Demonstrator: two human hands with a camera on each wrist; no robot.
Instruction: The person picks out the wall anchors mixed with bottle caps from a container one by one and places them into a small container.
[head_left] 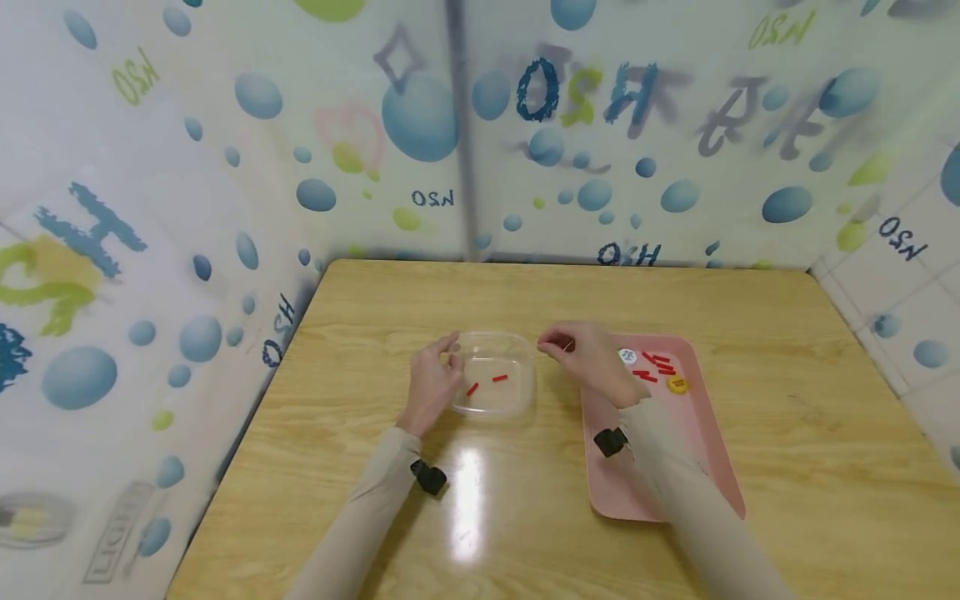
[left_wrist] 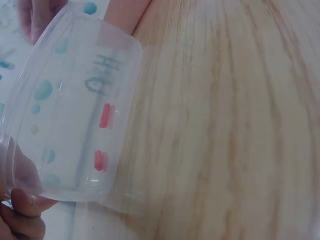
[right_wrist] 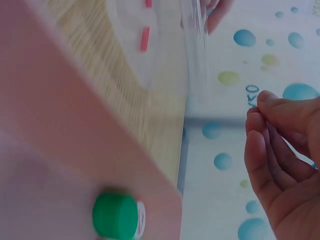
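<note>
Behind the container [head_left: 487, 365], mirrored "H2O" [head_left: 581, 96]

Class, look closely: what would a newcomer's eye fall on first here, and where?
The bubble-patterned backdrop behind the table strikes first, lettered in blue and green. On the table, bright red sticks stand out in the pink tray, right of centre, and two more red sticks lie in the clear container the left hand holds.

Patterned walls [head_left: 495, 175] enclose a wooden table [head_left: 337, 350], booth-like.
</note>
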